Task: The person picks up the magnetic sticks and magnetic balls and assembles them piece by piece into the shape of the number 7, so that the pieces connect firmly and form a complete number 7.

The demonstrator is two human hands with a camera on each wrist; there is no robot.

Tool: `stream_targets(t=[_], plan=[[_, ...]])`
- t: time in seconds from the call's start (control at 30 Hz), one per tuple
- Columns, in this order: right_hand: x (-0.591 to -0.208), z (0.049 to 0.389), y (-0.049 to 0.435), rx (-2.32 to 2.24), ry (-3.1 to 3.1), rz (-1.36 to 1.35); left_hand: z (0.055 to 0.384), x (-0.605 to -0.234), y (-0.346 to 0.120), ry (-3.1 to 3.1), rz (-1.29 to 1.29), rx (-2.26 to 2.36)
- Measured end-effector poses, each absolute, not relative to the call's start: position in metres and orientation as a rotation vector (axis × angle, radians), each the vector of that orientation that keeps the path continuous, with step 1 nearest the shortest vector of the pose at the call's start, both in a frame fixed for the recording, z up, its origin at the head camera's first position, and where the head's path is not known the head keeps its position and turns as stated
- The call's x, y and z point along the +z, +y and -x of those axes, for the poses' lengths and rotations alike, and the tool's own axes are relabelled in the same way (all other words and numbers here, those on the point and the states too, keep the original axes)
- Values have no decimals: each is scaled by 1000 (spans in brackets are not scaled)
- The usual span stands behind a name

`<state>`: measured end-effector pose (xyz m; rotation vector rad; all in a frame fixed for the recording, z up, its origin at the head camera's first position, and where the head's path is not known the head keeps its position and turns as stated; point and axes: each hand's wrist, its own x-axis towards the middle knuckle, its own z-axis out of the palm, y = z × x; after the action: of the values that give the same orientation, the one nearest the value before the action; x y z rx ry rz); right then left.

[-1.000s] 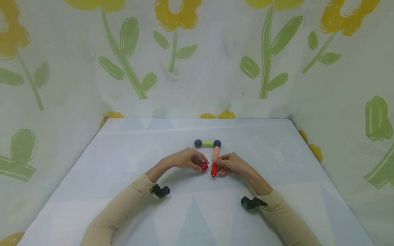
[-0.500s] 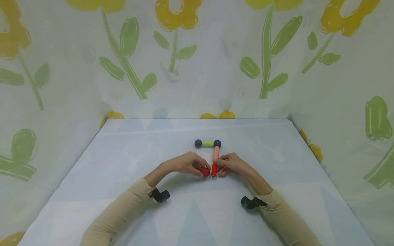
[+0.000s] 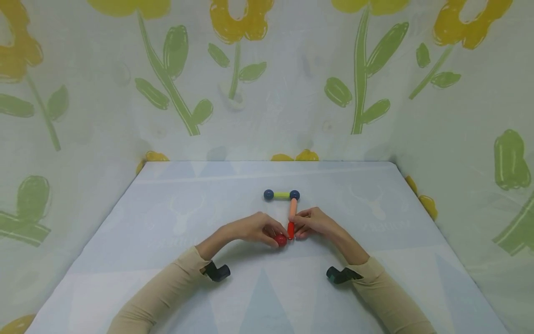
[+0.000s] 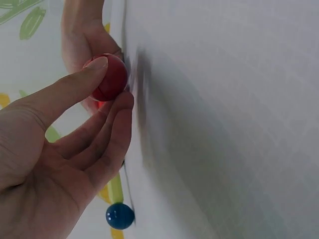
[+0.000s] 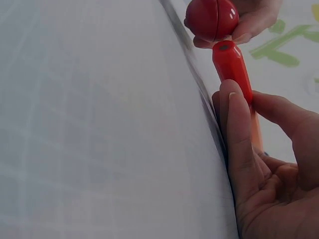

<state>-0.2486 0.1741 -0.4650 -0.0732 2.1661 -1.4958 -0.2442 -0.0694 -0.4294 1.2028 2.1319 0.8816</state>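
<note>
My left hand (image 3: 257, 228) pinches a glossy red ball (image 3: 281, 240) between thumb and fingertips; the left wrist view shows the thumb laid across this ball (image 4: 110, 78). Just right of it, my right hand (image 3: 314, 222) grips a red stick (image 3: 290, 228) between thumb and fingers. The stick's near end, with a dark spot in its face, points toward the ball in the right wrist view. Whether the two touch I cannot tell. Beyond the red stick, in line with it, runs a peach-orange stick (image 3: 293, 207), whose far end meets a dark blue ball (image 3: 294, 195).
A yellow-green stick (image 3: 281, 195) joins that blue ball to a second dark blue ball (image 3: 269, 195) on its left. All lie on a pale patterned tabletop (image 3: 263, 287). Flower-printed cloth (image 3: 283, 93) hangs at the back and sides.
My left hand has carried the red ball toward me and slightly right, down to the near end of the red stick. The right hand and the joined pieces have stayed in place.
</note>
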Motion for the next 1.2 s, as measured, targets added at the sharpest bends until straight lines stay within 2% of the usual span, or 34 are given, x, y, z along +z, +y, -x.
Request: stream_targets(t=[0.87, 1.2], plan=[[-465, 249, 175, -1490, 2174, 112, 234, -436, -52, 2138, -1225, 907], [-464, 250, 174, -1513, 2183, -23, 235, -439, -49, 2137, -1222, 893]])
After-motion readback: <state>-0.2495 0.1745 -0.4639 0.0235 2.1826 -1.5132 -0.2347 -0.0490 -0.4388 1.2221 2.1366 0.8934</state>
